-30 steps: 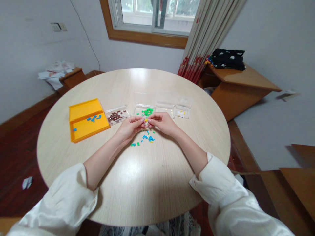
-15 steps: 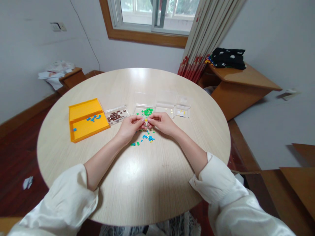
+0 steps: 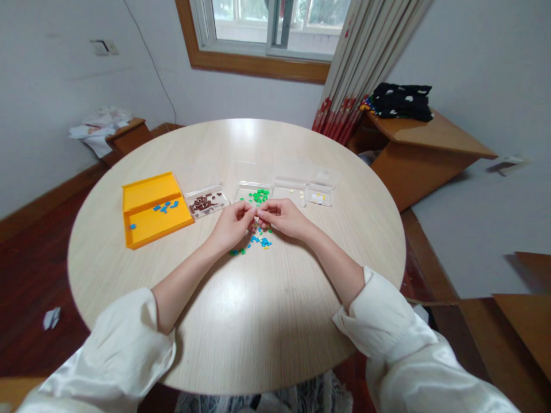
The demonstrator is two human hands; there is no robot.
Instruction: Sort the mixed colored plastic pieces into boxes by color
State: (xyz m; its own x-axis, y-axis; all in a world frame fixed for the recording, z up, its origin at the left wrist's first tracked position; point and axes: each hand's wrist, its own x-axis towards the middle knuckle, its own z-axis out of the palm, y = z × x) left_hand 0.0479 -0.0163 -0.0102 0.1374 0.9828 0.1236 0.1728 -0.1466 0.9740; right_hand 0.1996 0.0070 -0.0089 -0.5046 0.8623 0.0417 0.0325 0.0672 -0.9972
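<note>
My left hand (image 3: pixel 235 226) and my right hand (image 3: pixel 284 218) meet over the middle of the table, thumbs and fingertips pinched together. The small yellow brick seen between them half a second ago is now hidden by the fingers. Just below the hands lie loose small bricks (image 3: pixel 266 242), mostly blue, with some green and yellow. Behind the fingers, green bricks (image 3: pixel 260 197) fill part of a clear plastic box (image 3: pixel 241 186). To its left, another clear box (image 3: pixel 219 189) has dark brown bricks (image 3: pixel 202 203) in it.
An open yellow case (image 3: pixel 161 232) with several blue bricks (image 3: pixel 166 206) stands at the left of the round wooden table (image 3: pixel 241 327). Two clear boxes with a few pale and yellow pieces, one a small box (image 3: pixel 330 198), stand right of the green ones. A cabinet (image 3: pixel 413 155) flanks the table.
The hands stay pinched together, but the yellow brick between the fingertips is no longer visible. The whole view has shifted slightly; the boxes and loose bricks look unmoved.
</note>
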